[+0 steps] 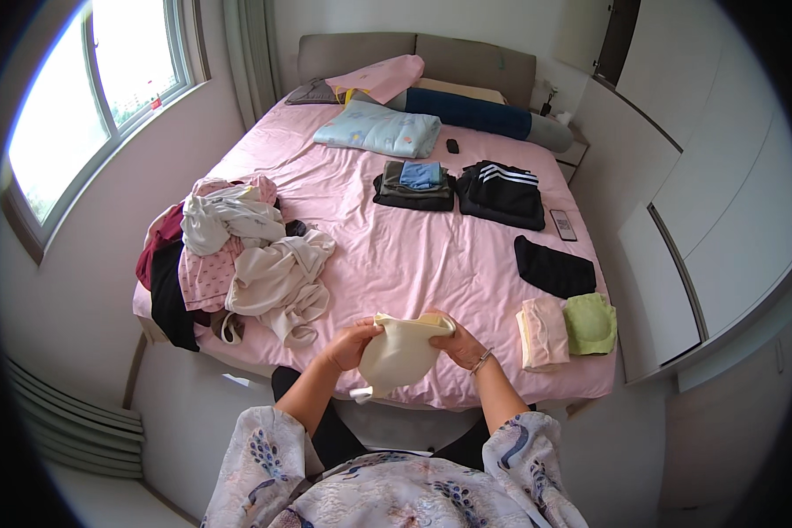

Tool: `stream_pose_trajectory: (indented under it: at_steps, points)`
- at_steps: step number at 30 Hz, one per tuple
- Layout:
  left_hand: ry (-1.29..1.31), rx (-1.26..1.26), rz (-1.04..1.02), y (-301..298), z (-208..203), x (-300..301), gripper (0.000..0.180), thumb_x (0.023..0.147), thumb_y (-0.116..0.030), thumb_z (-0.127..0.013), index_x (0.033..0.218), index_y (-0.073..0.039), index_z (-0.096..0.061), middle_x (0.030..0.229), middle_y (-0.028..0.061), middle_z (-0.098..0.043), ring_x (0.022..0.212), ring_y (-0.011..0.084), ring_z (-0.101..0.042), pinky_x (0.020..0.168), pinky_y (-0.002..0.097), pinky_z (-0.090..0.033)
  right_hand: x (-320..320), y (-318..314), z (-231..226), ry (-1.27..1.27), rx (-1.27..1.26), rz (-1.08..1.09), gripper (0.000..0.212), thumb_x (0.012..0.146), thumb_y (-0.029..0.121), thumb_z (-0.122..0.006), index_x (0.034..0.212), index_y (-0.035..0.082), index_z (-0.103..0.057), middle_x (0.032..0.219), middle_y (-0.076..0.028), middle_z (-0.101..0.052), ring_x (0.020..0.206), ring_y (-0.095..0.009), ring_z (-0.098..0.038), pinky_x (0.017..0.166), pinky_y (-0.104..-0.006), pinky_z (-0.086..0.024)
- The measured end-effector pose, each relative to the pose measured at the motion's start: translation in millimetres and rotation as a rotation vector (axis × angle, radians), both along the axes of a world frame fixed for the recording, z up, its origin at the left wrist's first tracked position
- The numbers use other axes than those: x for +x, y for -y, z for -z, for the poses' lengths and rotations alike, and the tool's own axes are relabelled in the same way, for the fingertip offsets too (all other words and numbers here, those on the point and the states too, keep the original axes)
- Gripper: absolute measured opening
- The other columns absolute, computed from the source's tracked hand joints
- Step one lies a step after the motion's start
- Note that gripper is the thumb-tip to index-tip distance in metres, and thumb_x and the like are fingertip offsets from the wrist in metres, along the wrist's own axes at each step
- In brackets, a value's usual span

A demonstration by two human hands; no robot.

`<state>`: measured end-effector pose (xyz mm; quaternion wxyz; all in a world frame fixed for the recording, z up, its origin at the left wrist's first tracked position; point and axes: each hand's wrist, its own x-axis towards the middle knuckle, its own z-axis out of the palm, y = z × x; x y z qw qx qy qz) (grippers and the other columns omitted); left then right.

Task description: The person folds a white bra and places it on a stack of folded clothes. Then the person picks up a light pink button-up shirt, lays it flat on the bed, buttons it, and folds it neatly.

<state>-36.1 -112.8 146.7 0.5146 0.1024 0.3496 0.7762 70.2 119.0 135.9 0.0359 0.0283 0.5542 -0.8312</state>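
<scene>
Between my two hands, just over the front edge of the bed, hangs a cream-coloured bra (399,350), its rounded cups folded together and a strap end dangling at lower left. My left hand (355,341) pinches its upper left edge. At the upper right edge, my right hand (455,341) grips it, with a bracelet on that wrist. To the right, a folded light green bra (590,324) lies beside a folded pale pink garment (544,333). A folded black garment (554,267) rests just behind them.
A loose heap of clothes (238,255) covers the bed's left side. Folded stacks, one grey and blue (414,185) and one black with white stripes (502,194), sit mid-bed. A phone (563,225) lies near the right edge. A light blue quilt (378,129) and a dark bolster (475,110) are farther back.
</scene>
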Motion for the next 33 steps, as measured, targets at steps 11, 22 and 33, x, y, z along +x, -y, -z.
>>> stream_pose_trajectory:
  at_steps: [11, 22, 33]
  points:
    - [-1.123, -0.187, -0.458, -61.2, -32.2, -56.9, 0.018, 0.084, -0.003, -0.052, 0.099, -0.004, -0.061, 0.101, 0.0074, -0.061, 0.091, 0.017, -0.057, 0.08, 0.0276, -0.045, -33.2, -36.2, -65.1, -0.493, 1.16, 0.649, 0.015, 0.072, 0.004, -0.065, 0.087, 0.005, -0.064, 0.086, -0.008, -0.063, 0.08, -0.022, -0.06, 0.073, -0.031, -0.048]
    - [-1.529, -0.568, -0.377, -32.9, 114.9, 19.7, 0.028, 0.069, 0.0, -0.053, 0.089, -0.014, -0.067, 0.116, 0.0133, -0.054, 0.107, 0.0326, -0.05, 0.088, 0.0396, -0.042, 39.9, -25.7, 110.1, -0.494, 1.619, 0.493, 0.02, 0.068, 0.003, -0.059, 0.084, 0.013, -0.064, 0.096, -0.004, -0.06, 0.095, -0.024, -0.056, 0.079, -0.0361, -0.046]
    - [-0.583, -0.5, -0.427, -15.7, 150.2, 14.9, 0.036, 0.082, -0.01, -0.054, 0.117, 0.0, -0.05, 0.106, 0.0102, -0.057, 0.094, 0.0204, -0.056, 0.082, 0.0302, -0.046, 64.1, -18.8, 93.9, -0.394, 1.411, 0.48, 0.017, 0.07, 0.017, -0.066, 0.081, 0.007, -0.059, 0.095, -0.011, -0.06, 0.093, -0.031, -0.055, 0.079, -0.0397, -0.044]
